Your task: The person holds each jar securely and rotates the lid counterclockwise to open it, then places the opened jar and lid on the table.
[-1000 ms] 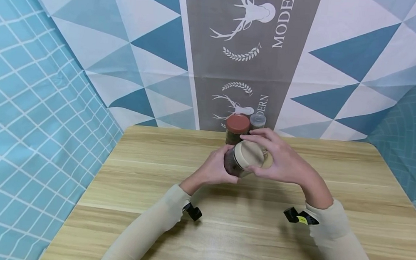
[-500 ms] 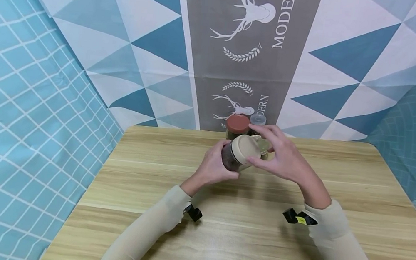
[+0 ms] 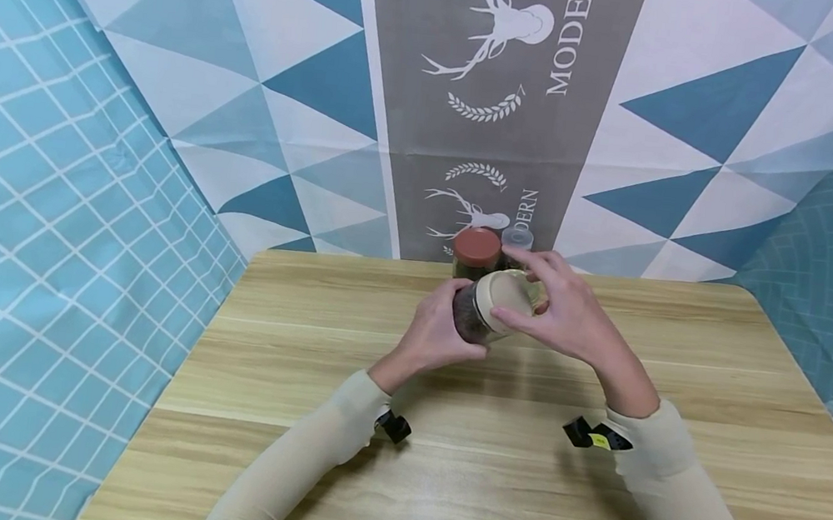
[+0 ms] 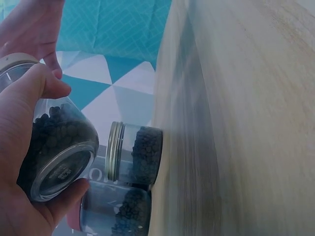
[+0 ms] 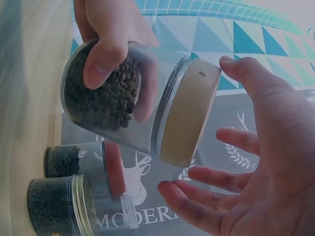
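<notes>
Beige-lidded clear jar [image 5: 133,125] of dark beans [image 5: 108,105], tilted mid-air above table [image 3: 442,463], far side. We see left hand [image 3: 436,325] wrapped round its body, right hand [image 3: 570,308] fingers spread, thumb by lid [image 5: 189,113]. We guess stiff, slick, moderately weighty; best held round the body.

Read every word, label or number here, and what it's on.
"MODER": grey backdrop, head view, upper print, clipped.
"DERN": backdrop, head view, lower print, start obscured.
"MODER": backdrop, right wrist view, ending unclear.
"O": backdrop, left wrist view, rest obscured.
Unreadable: embossing beneath the held jar; yellow tag on right wrist strap.
</notes>
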Motion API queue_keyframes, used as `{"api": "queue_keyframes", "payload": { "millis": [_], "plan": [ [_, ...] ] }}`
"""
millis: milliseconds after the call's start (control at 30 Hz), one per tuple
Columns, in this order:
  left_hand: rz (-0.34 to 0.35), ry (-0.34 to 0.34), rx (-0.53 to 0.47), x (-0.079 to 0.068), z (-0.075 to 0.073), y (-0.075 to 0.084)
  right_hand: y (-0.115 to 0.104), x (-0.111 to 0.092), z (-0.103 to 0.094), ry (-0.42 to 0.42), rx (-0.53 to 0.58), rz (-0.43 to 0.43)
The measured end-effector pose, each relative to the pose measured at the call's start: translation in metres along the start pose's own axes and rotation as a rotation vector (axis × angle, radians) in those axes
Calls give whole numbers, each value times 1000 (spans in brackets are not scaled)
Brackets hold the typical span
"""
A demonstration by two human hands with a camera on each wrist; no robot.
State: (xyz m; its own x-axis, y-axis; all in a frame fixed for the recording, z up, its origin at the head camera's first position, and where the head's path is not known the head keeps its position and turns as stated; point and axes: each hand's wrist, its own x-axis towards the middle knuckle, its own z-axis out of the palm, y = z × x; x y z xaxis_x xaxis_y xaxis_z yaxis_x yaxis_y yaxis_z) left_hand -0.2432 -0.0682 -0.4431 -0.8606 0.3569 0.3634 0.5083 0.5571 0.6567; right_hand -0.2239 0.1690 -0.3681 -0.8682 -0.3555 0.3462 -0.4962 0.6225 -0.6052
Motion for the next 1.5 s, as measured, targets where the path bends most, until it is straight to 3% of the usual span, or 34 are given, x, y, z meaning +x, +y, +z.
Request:
{"api": "queue_keyframes", "payload": {
  "millis": [367, 900, 1233, 1500],
  "plan": [
    [45, 10, 46, 0, 4, 3, -7, 1, 3, -16, -78, -18],
    [52, 0, 44, 0, 4, 1, -7, 2, 5, -18, -78, -31],
    [2, -101, -14, 0, -1, -2, -7, 1, 4, -49, -101, -74],
    [12, -191, -58, 2, -6, -5, -6, -1, 0, -111, -100, -187]
  ]
}}
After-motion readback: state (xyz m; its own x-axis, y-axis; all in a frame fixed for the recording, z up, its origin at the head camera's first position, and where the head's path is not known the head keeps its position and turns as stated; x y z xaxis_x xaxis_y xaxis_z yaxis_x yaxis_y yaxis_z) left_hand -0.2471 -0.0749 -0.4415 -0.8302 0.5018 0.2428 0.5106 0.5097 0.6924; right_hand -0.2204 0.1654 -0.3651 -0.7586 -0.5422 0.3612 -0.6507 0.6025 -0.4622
